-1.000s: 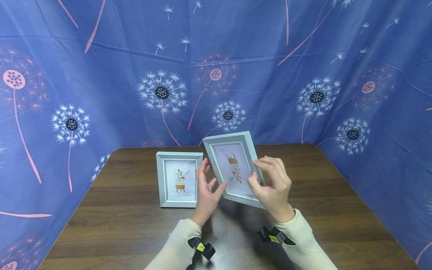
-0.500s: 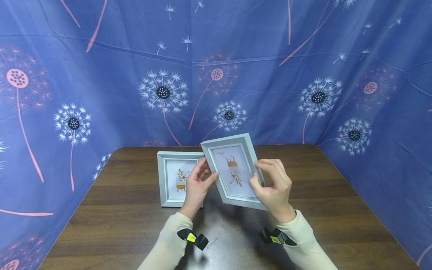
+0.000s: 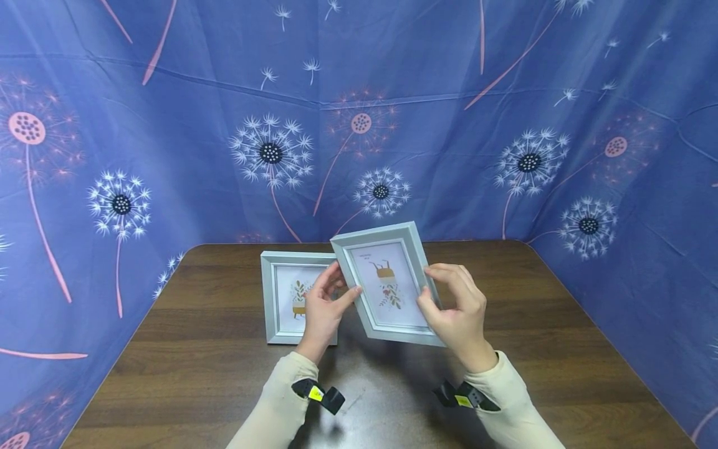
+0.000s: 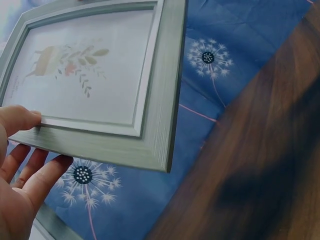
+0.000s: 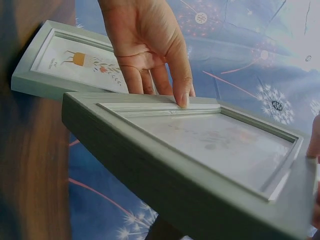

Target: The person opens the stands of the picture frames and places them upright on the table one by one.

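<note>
A pale grey-green picture frame is held up off the table, tilted, its plant print upside down. My left hand pinches its left edge, thumb on the front and fingers behind, as the left wrist view also shows on the frame. At the opposite edge, my right hand grips it between thumb and fingers. A matching photo frame stands upright on the table behind my left hand, its print right way up and partly covered. In the right wrist view, my right fingers show only at the image edge.
Dark brown wooden table under both hands. A blue dandelion-patterned cloth hangs behind it and along both sides. Each cream sleeve carries a black wrist strap with a yellow label.
My left hand has shifted up and left along the held frame's left edge and now grips it there. The frame has swung slightly left; the standing frame has stayed put.
</note>
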### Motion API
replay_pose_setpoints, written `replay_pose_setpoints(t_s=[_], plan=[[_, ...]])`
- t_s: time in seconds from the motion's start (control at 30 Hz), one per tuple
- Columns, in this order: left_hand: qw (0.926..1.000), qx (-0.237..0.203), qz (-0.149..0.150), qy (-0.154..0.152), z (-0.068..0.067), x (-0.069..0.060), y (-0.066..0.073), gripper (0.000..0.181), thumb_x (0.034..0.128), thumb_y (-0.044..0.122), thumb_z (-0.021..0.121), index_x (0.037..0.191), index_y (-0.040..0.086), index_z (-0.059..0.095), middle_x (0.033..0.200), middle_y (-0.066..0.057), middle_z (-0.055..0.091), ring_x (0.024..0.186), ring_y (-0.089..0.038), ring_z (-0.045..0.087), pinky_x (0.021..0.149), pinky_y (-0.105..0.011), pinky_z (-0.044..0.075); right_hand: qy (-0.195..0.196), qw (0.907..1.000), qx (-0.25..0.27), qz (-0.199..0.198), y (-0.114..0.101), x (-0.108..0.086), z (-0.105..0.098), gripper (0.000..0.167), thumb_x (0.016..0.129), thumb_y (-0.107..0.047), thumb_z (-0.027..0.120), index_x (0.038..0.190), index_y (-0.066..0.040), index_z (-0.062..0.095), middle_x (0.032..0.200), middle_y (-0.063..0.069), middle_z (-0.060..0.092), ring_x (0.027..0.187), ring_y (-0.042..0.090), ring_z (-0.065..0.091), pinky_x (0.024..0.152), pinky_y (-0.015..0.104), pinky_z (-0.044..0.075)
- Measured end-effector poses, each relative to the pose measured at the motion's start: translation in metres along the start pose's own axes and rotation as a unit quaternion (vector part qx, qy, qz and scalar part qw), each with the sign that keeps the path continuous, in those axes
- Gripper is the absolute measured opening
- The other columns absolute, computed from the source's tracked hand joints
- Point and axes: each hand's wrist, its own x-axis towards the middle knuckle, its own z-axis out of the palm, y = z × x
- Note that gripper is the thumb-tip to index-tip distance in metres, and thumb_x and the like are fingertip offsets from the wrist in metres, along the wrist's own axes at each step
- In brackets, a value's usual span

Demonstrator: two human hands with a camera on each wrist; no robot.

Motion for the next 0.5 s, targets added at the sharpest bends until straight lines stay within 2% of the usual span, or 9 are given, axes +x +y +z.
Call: replay_pose_setpoints(t_s=[0.17,0.33,0.5], plan=[[0.9996,0.022,0.017,0.011,-0.0014,0.0000,0.0018,0.059,0.0757,-0.012,0.077,0.131,-0.010,0.056,0.114,-0.026,0.066,0.091,-0.010,0.063,0.094,-0.045,0.049,-0.023,0.9988,0.000,0.043,-0.0001,-0.0023,-0.0046,0.023,0.071,0.003,0.063,0.093,0.005,0.070,0.093,0.018,0.070,0.083,0.022,0.064,0.079,0.021,0.050],[0.9980,0.046,0.036,0.023,-0.0023,-0.0002,0.0020,0.059,0.0751,-0.010,0.078,0.130,-0.011,0.057,0.114,-0.025,0.067,0.092,-0.012,0.063,0.089,-0.042,0.052,-0.047,0.9946,0.001,0.093,-0.0010,-0.0028,-0.0077,0.032,0.069,0.012,0.065,0.099,0.005,0.069,0.092,0.015,0.070,0.075,0.016,0.061,0.072,0.020,0.051],[0.9965,0.051,0.059,0.030,-0.0026,0.0007,0.0014,0.056,0.0752,-0.011,0.078,0.128,-0.010,0.059,0.114,-0.027,0.066,0.092,-0.010,0.063,0.069,-0.025,0.055,-0.066,0.9875,0.023,0.142,-0.0009,-0.0026,-0.0094,0.038,0.069,0.018,0.065,0.105,0.006,0.067,0.085,0.016,0.069,0.072,0.010,0.061,0.067,0.018,0.052]])
